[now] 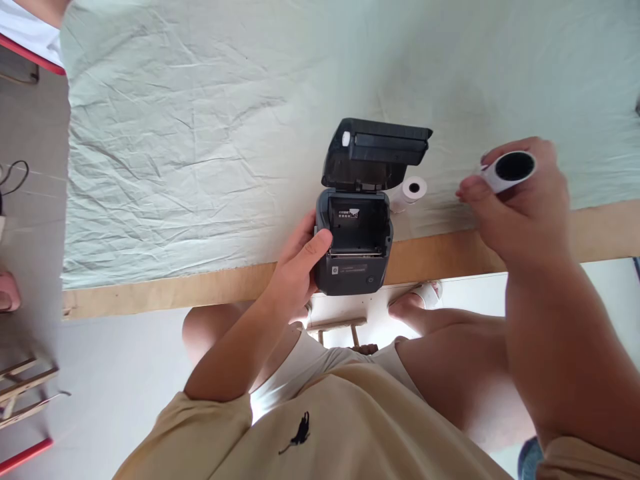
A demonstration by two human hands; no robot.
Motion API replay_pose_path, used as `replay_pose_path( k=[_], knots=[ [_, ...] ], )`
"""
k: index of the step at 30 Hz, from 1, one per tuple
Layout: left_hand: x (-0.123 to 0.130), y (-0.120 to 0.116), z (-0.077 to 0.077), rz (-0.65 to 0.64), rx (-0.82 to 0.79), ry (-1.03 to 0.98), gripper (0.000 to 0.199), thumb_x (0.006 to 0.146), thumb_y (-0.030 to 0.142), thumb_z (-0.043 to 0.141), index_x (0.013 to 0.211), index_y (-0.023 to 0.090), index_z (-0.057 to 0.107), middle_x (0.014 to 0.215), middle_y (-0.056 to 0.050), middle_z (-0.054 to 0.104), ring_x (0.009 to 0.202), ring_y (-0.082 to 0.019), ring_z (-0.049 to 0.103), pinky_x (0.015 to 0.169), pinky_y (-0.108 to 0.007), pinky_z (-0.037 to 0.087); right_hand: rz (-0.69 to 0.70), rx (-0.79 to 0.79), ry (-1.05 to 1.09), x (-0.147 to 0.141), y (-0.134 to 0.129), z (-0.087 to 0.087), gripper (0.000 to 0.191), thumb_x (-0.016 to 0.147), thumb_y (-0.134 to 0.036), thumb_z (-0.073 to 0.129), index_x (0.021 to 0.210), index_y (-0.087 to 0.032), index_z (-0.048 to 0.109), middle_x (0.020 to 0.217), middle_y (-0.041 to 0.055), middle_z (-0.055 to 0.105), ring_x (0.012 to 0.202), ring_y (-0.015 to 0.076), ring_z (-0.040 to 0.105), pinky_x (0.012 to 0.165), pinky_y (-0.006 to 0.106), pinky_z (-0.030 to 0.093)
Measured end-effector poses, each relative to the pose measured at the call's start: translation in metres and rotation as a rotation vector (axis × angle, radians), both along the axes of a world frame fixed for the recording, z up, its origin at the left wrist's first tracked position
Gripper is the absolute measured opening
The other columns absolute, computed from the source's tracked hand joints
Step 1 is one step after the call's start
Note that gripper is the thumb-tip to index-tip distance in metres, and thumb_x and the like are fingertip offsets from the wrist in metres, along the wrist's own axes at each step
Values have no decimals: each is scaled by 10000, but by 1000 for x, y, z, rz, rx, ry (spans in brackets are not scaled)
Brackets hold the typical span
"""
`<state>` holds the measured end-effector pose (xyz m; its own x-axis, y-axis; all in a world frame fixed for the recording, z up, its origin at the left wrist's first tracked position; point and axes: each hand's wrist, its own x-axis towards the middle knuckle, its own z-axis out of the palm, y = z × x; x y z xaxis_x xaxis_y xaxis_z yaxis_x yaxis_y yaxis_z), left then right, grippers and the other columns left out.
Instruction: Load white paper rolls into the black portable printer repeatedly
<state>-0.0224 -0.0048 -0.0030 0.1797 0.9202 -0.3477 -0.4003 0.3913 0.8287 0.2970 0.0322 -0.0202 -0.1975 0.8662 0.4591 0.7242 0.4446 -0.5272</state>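
Observation:
My left hand (303,257) grips the left side of a black portable label printer (353,277), its thumb on the rim of the paper bay. The printer's lid (377,153) stands raised, and no roll shows in the bay. Off to the right, my right hand (530,200) is closed around a white paper roll (495,179) with a wide dark core facing up. A second, smaller white paper roll (411,193) with a narrow dark core stands on the cloth just behind the printer's right side, partly hidden by it.
A wrinkled pale green cloth (200,147) covers the table, leaving a bare wooden front edge (440,257). Part of another person's arm (43,10) shows at the upper left. Wooden stool legs (25,387) and a red bar (25,457) are on the floor at left.

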Motion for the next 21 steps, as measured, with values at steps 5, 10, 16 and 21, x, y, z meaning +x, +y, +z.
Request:
replay_pose_path(
  k=[5,10,16,21],
  knots=[
    [-2,5,1,-14,6,48,483,916,646,953,1154,240,845,957,-25,867,802,-194,802,661,-286,624,-255,-106,-31,5,10,-10,242,1044,-498,845,1249,-417,745,1180,20,835,1090,358,809,947,629,659],
    [1,9,-1,-35,16,64,548,918,706,926,1195,246,813,1054,-56,883,1035,-284,873,835,-367,690,-279,-24,-35,1,8,-16,557,979,-480,848,1494,-436,644,1268,35,831,1137,383,814,990,646,652],
    [-2,5,-8,-40,42,26,488,937,660,922,1206,264,825,1045,-34,875,986,-251,863,793,-332,676,-190,352,-44,-65,-18,-9,395,1023,-302,682,1417,-306,653,1178,90,742,1069,303,766,829,467,666],
    [-3,3,-11,-39,27,35,525,942,688,902,1251,272,817,1173,-70,893,1154,-325,869,833,-373,692,-238,169,-32,-94,-12,-21,429,1037,-271,696,1460,-317,641,1305,154,708,1139,333,749,935,539,685]
  ],
)
